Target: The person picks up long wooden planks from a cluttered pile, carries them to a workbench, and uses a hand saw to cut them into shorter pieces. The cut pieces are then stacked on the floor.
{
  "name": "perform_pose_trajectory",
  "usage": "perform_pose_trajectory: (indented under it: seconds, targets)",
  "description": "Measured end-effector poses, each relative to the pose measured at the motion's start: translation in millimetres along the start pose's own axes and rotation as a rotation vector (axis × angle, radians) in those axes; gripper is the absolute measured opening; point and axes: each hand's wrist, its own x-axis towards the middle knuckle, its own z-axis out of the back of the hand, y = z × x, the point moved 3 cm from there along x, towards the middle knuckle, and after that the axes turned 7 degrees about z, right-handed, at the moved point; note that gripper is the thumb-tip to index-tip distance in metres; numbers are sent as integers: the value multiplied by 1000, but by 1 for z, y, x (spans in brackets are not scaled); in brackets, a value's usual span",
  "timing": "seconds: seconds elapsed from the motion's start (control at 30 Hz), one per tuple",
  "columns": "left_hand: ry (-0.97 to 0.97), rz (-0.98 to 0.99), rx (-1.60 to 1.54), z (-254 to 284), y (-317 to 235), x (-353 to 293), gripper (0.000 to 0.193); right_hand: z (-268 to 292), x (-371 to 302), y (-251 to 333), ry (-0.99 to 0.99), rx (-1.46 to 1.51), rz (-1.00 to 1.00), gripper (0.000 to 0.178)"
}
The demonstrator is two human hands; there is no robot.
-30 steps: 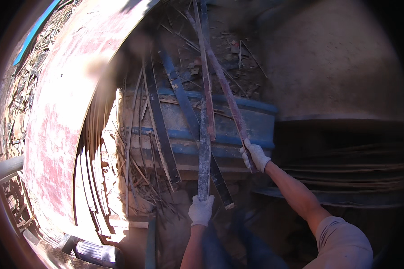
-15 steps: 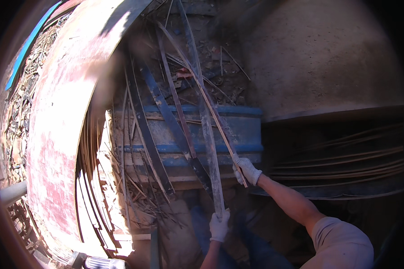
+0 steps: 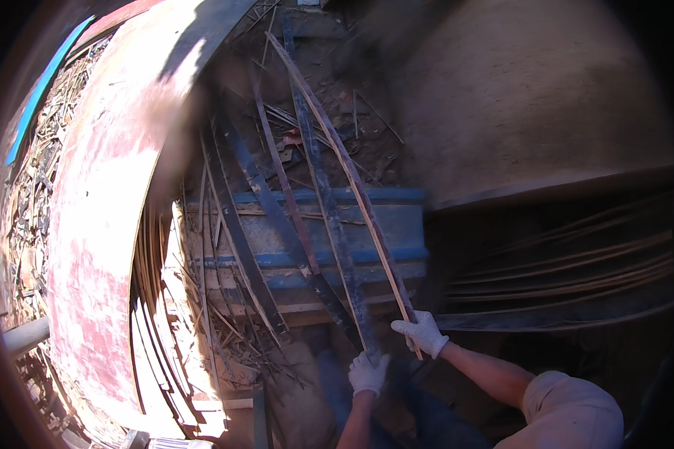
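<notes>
My left hand [image 3: 368, 373], in a white glove, closes round the near end of a long grey-blue wooden strip [image 3: 329, 213]. To its right, my gloved right hand [image 3: 424, 334] grips a narrower reddish-brown wooden strip [image 3: 367, 206] close to its near end, with a short tip sticking out below. Both strips slope away to the far left, across a blue ribbed metal surface [image 3: 404, 236]. Left of them lie a dark blue strip [image 3: 277, 200] and a black strip [image 3: 236, 232], which neither hand touches.
A big reddish board [image 3: 97, 247] stands along the left, with sunlit thin slats [image 3: 153, 254] beside it. A broad brown board [image 3: 547, 105] is at the far right, above stacked bowed sheets [image 3: 562, 280]. Wood scraps [image 3: 292, 142] litter the ground beyond the blue metal.
My right hand has come nearer with the reddish-brown strip, which now lies farther from the grey-blue one. My left hand stays on its strip's end, and the view has shifted slightly.
</notes>
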Motion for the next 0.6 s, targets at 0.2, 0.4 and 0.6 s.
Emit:
perform_pose_trajectory:
  seconds: [0.2,0.4,0.6]
  targets:
    - [93,-125,-605,57,-85,3,76,65,-106,-80,-262,-515,71,37]
    - [431,-280,-1765,140,-207,6,90,187,-281,-176,-374,-1024,5,48]
    - [160,-175,-1774,98,-187,-115,57,308,-365,-258,-240,-1057,64,40]
